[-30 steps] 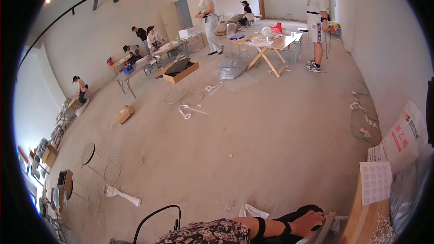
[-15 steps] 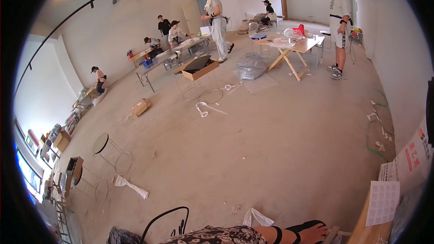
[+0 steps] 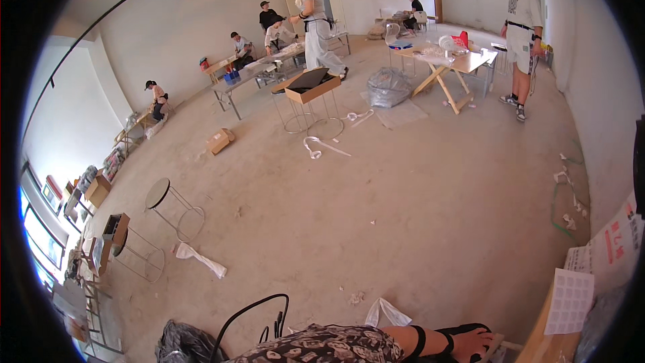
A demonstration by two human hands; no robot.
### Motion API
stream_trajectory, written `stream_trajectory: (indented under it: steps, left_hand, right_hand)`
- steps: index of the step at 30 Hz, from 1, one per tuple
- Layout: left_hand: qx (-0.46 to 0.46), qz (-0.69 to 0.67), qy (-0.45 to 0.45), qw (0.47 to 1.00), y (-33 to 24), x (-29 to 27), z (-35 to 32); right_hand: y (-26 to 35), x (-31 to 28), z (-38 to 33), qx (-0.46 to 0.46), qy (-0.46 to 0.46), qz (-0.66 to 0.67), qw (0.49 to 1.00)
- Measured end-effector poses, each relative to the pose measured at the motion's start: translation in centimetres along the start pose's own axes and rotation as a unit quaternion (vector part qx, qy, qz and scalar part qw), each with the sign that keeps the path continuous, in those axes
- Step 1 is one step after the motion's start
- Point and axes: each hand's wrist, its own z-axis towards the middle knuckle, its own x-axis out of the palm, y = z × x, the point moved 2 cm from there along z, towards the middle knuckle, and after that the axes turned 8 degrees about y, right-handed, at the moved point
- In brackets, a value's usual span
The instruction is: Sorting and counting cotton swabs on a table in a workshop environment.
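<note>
Neither hand was in frame, so finger state couldn't be told: sandalled foot (image 3: pixel 470 344) bottom centre near white scrap (image 3: pixel 386 310) on the floor, white label sheet (image 3: pixel 570 300) lower right untouched, no work visibly started.

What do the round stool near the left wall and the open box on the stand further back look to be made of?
The round stool looks like thin bent metal wire legs under a dark, matte seat, possibly wood or plastic. The open box seems plain brown cardboard, dull and creased at the flaps, with a dark lining or contents. The floor looks like bare, dusty concrete.
</note>
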Motion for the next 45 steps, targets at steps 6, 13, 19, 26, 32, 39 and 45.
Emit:
stream_trajectory:
  steps: [6, 13, 19, 26, 32, 39, 45]
  left_hand:
    - [0.128, -0.244, -0.116, 0.954, 6.1, 4.2, -2.7]
    - [-0.112, -0.096, -0.136, 0.98, 15.4, -2.4, -22.2]
    - [-0.409, -0.047, 0.147, 0.899, 13.6, -8.7, -31.4]
    - [-0.049, -0.261, -0.012, 0.964, 2.5, -5.7, -15.5]
    - [0.095, -0.04, 0.082, 0.991, 3.5, 3.9, -8.1]
    - [-0.003, 0.01, 0.2, 0.98, -0.5, 1.3, -2.7]
    - [-0.132, -0.025, 0.168, 0.977, -4.2, 0.0, -1.8]
  right_hand:
    - [0.3, 0.9, 0.3, 0.056, 0.037, -0.752, 0.656]
    - [-1.0, 1.8, 0.6, 0.069, 0.001, -0.693, 0.718]
    - [-0.2, 0.5, 0.1, 0.014, -0.005, 0.266, 0.964]
    - [-0.8, 0.8, 0.5, 0.003, -0.04, 0.267, 0.963]
    - [0.0, 0.4, 0.1, -0.008, -0.051, 0.175, 0.983]
    - [0.5, -0.5, -0.2, 0.008, -0.056, 0.155, 0.986]
    - [0.1, 0.5, -0.2, 0.037, -0.016, -0.115, 0.993]
